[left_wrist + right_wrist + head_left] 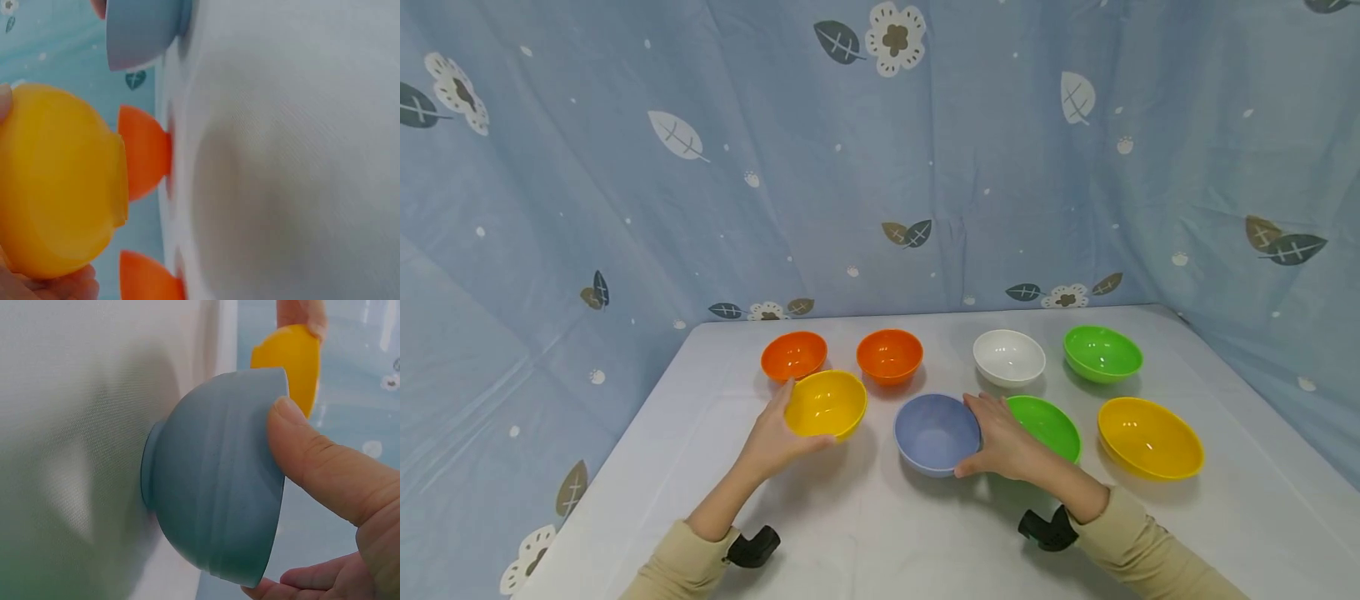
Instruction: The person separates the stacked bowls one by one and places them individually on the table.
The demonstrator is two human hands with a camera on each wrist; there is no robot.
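My left hand (773,440) grips a small yellow bowl (826,404) by its side, thumb near and fingers at the far rim. In the left wrist view the yellow bowl (59,181) hangs clear of the table, its shadow on the cloth. My right hand (1009,440) holds a periwinkle-blue bowl (936,435) at its right side. The right wrist view shows the thumb (312,447) on that blue bowl's (219,469) rim, fingers at the opposite edge and its foot close over the cloth. A green bowl (1047,427) sits partly behind my right hand.
Two orange bowls (793,356) (890,357), a white bowl (1009,358) and another green bowl (1102,354) stand along the back. At the right is a larger yellow bowl (1150,439). A white cloth covers the table (865,542); a blue patterned curtain (775,167) hangs behind.
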